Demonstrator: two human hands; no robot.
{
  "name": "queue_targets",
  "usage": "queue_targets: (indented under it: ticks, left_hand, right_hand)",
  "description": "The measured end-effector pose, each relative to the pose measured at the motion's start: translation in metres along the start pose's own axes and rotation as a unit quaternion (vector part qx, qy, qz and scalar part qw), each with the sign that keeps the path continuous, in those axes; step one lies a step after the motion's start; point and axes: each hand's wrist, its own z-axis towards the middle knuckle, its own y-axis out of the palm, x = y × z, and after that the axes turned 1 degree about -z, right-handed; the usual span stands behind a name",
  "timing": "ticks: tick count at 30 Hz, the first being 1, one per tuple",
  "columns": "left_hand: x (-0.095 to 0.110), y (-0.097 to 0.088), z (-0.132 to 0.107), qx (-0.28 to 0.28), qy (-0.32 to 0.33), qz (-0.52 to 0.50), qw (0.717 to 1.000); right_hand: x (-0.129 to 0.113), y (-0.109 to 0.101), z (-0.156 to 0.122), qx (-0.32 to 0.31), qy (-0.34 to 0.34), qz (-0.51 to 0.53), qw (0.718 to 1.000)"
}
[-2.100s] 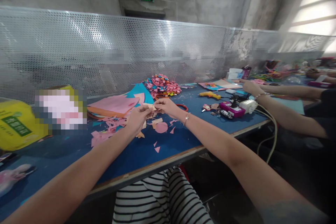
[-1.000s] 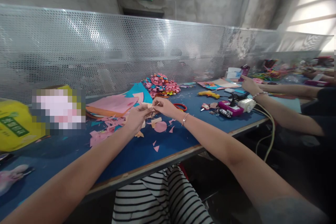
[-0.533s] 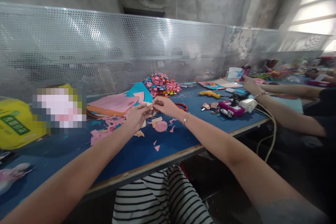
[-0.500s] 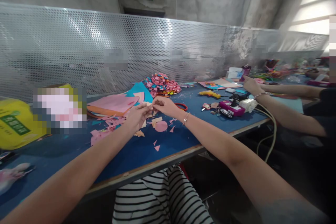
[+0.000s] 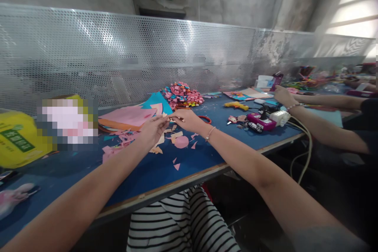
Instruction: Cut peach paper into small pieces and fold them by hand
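My left hand [image 5: 156, 129] and my right hand [image 5: 183, 120] meet above the blue table, fingertips almost touching. Both are closed in a pinch on a small pale strip [image 5: 172, 118], mostly hidden by the fingers. Under and in front of them lie cream scraps [image 5: 177, 135], a round pink piece [image 5: 180, 141] and small pink triangles [image 5: 177, 166]. Just beyond my right hand shows the red handle of what look like scissors [image 5: 206, 119]. Left of my left hand are stacked pink sheets [image 5: 126, 117] and a blue sheet [image 5: 158, 102].
Behind the hands rises a heap of small folded pieces [image 5: 184, 95] before a perforated metal screen [image 5: 97, 47]. To the right lie a yellow glue gun [image 5: 236, 105], a purple power strip [image 5: 261, 122] with cables, and a co-worker's arm [image 5: 319, 122]. A yellow bag [image 5: 20, 138] stands left.
My right hand has turned slightly and its fingers are drawn closer over the pale strip. My left hand's fingers have shifted a little up. The table items stay put.
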Motion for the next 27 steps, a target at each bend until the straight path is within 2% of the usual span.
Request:
queue_targets:
  ticks: [5, 16, 20, 27]
  left_hand:
    - [0.000, 0.000, -0.002, -0.004, -0.009, -0.008, 1.000]
    - [0.001, 0.000, 0.000, 0.009, -0.015, -0.011, 1.000]
    - [-0.001, -0.001, 0.000, 0.012, -0.018, -0.013, 1.000]
    - [-0.005, -0.007, 0.004, -0.020, -0.001, 0.011, 1.000]
  right_hand:
    - [0.007, -0.001, -0.002, -0.025, -0.089, -0.070, 0.993]
    - [0.007, -0.007, -0.002, -0.078, -0.115, -0.153, 0.978]
    - [0.010, -0.008, -0.001, -0.093, -0.148, -0.209, 0.962]
    - [0.017, -0.007, -0.002, -0.106, -0.197, -0.278, 0.934]
